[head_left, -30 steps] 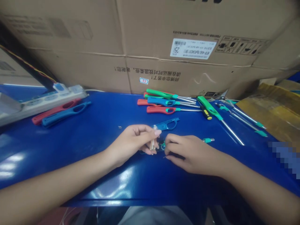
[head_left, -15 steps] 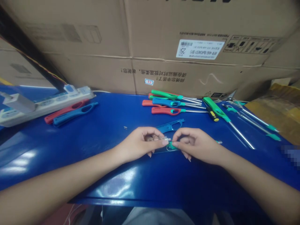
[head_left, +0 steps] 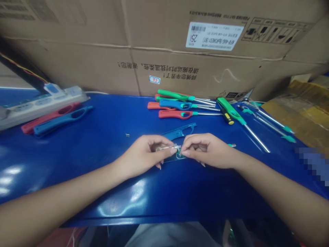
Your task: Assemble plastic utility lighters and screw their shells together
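My left hand (head_left: 144,154) is closed around a small clear plastic fuel tank (head_left: 166,148) with a metal valve at its right end. Meeting that valve, the fingertips of my right hand (head_left: 213,151) are pinched together; whatever lies between them is too small to make out. A green piece (head_left: 179,151) and a thin pale wire or tube show just below the fingertips. Behind both hands rests an open blue lighter shell half (head_left: 180,133), and another blue piece (head_left: 169,160) lies beneath them, mostly covered. A metal tip (head_left: 232,145) pokes out past my right hand.
Several stick lighters (head_left: 177,114) lie at the back centre, beside a green lighter (head_left: 232,111) and a yellow-black screwdriver (head_left: 228,118). Red and blue shells (head_left: 61,120) sit near a power strip (head_left: 38,103) at left. Loose metal rods (head_left: 272,121) lie right. Tiny screws (head_left: 127,135) are left of centre.
The whole view has shifted, so everything appears further left and slightly higher. Both hands keep nearly the same pose, with the fuel tank still in the left and the right fingertips at its valve.
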Demonstrator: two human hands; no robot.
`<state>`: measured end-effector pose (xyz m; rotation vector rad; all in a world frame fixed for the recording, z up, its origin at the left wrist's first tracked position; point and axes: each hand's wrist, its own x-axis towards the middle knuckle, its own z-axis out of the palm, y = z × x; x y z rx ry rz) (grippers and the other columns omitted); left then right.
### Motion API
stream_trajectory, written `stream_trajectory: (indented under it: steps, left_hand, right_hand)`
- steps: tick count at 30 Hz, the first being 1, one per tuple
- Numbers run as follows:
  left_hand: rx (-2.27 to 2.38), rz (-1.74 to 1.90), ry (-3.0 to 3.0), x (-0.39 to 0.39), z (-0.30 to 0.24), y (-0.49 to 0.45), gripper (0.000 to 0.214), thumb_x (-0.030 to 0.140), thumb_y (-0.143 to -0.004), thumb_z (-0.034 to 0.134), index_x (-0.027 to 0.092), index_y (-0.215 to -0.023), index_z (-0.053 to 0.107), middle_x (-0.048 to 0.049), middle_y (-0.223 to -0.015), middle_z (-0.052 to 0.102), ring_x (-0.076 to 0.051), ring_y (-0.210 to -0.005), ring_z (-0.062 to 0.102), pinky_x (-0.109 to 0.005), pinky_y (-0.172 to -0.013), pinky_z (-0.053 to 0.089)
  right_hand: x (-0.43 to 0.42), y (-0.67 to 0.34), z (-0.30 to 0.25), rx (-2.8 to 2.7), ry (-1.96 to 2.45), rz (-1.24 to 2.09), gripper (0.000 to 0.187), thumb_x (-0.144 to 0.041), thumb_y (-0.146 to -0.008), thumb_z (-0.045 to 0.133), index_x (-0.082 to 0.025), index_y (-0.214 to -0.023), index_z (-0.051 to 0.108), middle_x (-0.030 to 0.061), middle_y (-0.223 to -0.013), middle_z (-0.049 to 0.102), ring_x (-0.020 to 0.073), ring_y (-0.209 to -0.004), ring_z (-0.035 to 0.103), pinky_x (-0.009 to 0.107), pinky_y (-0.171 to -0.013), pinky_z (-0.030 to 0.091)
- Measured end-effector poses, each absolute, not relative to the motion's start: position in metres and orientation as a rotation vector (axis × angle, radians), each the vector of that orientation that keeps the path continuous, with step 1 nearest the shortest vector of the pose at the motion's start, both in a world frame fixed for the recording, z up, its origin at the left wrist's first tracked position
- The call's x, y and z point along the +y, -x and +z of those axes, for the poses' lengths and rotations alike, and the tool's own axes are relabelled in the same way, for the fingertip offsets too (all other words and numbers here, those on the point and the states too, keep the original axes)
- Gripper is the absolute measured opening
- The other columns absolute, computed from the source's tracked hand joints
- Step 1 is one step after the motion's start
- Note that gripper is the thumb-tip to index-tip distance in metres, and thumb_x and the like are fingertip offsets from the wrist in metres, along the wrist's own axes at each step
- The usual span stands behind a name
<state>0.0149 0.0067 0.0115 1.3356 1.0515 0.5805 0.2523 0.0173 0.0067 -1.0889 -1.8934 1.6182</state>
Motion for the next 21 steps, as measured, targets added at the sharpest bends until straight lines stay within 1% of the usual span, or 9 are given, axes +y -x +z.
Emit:
stream_trajectory:
  steps: [5, 9, 21]
  left_hand:
    - [1.090, 0.571, -1.355, 0.0065, 0.0103, -0.0151, 0.031, 0.039, -0.079, 0.081, 0.016, -0.100, 0.078, 0.0020, -0.065, 0.064, -0.009, -0.053, 0.056, -0.018, -0.048, 0.054]
    - [1.069, 0.593, -1.341, 0.0070, 0.0098, -0.0155, 0.026, 0.035, -0.080, 0.081, 0.015, -0.097, 0.079, 0.0022, -0.064, 0.065, -0.008, -0.054, 0.056, -0.016, -0.048, 0.055]
    - [1.052, 0.591, -1.326, 0.0071, 0.0126, -0.0174, 0.024, 0.032, -0.082, 0.081, 0.013, -0.096, 0.078, 0.0025, -0.064, 0.065, -0.007, -0.054, 0.057, -0.014, -0.048, 0.054]
  right_hand:
    - [0.0162, -0.2500, 0.0082, -1.861, 1.122, 1.578, 0.029, -0.047, -0.088, 0.073, -0.018, -0.092, 0.070, -0.0007, -0.077, 0.059, 0.0079, -0.053, 0.053, 0.019, -0.041, 0.049]
    - [0.0161, -0.2503, 0.0071, -1.838, 1.140, 1.581, 0.029, -0.046, -0.088, 0.072, -0.018, -0.093, 0.070, -0.0005, -0.078, 0.059, 0.0082, -0.054, 0.053, 0.019, -0.041, 0.049]
    - [0.0157, -0.2506, 0.0083, -1.810, 1.158, 1.595, 0.027, -0.044, -0.090, 0.070, -0.017, -0.092, 0.068, -0.0016, -0.075, 0.056, 0.0077, -0.053, 0.052, 0.018, -0.042, 0.048]
